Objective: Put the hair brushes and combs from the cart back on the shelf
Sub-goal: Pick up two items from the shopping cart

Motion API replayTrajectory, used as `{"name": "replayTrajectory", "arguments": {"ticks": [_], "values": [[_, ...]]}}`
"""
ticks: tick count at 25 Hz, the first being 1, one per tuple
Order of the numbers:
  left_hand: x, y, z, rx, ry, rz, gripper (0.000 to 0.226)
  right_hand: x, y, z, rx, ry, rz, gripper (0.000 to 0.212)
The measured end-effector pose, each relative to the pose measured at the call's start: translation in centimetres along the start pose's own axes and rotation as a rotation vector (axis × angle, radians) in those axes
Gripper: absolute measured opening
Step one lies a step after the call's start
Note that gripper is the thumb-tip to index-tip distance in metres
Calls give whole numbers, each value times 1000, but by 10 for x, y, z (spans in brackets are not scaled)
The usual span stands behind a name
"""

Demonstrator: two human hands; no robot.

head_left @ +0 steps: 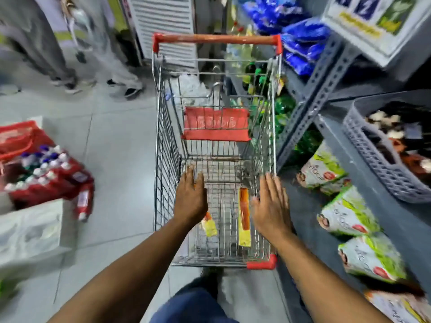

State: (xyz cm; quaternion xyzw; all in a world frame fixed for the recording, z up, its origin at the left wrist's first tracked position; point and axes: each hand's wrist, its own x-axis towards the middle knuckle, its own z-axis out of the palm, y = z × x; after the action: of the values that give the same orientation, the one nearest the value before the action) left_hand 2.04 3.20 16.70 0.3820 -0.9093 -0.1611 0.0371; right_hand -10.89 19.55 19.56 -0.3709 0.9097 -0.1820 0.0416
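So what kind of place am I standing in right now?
Most likely a shop aisle, a grocery or general store. A wire shopping cart stands in front, metal shelving on the right holds packaged goods, and shrink-wrapped bottles sit on the floor.

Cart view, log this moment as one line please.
left hand: open, over cart | right hand: open, empty | two yellow packs in cart

Motion blur leaves the print on the sign [373, 19], the cart's red flap [215, 123] and the pouches [347, 215] unreadable.
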Motion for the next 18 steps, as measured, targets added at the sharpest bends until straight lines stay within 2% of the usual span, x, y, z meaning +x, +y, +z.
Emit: {"name": "replayTrajectory", "arguments": {"ticks": [4, 6, 9, 11, 14, 18], "values": [[26, -18, 38, 4, -137, -88, 65, 24, -3, 58, 81, -240, 89, 63], [32, -25, 60, -62, -236, -223, 63, 37, -3, 85, 206, -373, 252, 67], [37, -37, 90, -215, -363, -406, 49, 53, 7, 114, 289, -525, 492, 64], [43, -46, 105, -284, -424, -516, 44, 62, 17, 132, 307, -569, 586, 60], [52, -59, 125, -304, -504, -681, 53, 65, 27, 158, 284, -622, 682, 65], [64, -65, 144, -342, -499, -795, 50, 67, 32, 184, 195, -611, 725, 57]]}}
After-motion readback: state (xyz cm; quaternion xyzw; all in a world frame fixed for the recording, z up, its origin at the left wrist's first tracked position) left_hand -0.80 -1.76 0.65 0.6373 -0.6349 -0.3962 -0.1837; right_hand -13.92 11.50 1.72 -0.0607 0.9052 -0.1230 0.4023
